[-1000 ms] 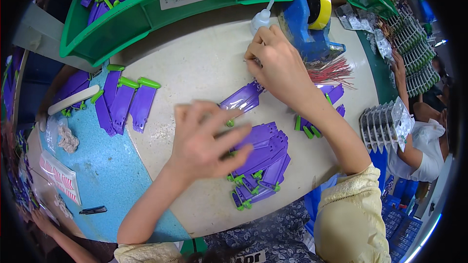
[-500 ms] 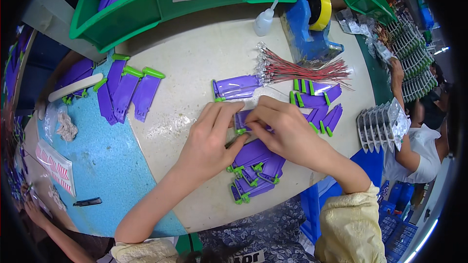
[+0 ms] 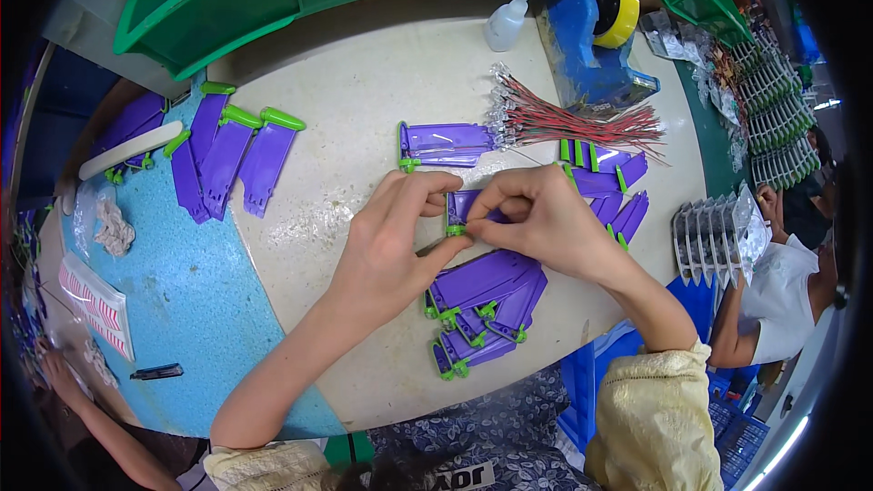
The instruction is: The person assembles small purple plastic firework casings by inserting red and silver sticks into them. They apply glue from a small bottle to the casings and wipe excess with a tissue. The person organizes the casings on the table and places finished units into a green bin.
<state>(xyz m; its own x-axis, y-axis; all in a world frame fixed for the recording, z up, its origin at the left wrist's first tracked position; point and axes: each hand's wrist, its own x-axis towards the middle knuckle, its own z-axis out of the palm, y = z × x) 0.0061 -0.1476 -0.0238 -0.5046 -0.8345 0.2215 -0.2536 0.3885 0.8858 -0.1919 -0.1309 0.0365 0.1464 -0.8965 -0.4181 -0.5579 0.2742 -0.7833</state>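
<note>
Between my hands lies a flat purple plastic piece [image 3: 462, 203] with a green end cap, partly covered by fingers. My left hand [image 3: 386, 232] holds it at its left side, index finger above and thumb by the green end. My right hand [image 3: 546, 218] is pinched closed over the piece; what its fingertips grip is hidden. Just beyond lies another purple piece [image 3: 446, 141] with a green end. Nearer me is a pile of purple pieces with green ends [image 3: 491, 286]. A bundle of red and black wires with clear tips [image 3: 573, 118] lies beyond my right hand.
More purple pieces lie at left [image 3: 227, 159] and right [image 3: 605, 177]. A green bin [image 3: 218, 27], a white dropper bottle [image 3: 506, 27] and a blue tape dispenser [image 3: 582, 45] stand at the back. A black-handled tool [image 3: 156, 372] rests on the blue mat. Other people sit on both sides.
My right fingertips have drawn together into a tighter pinch near the green end of the piece. My left hand keeps its hold. The whole view has shifted slightly.
</note>
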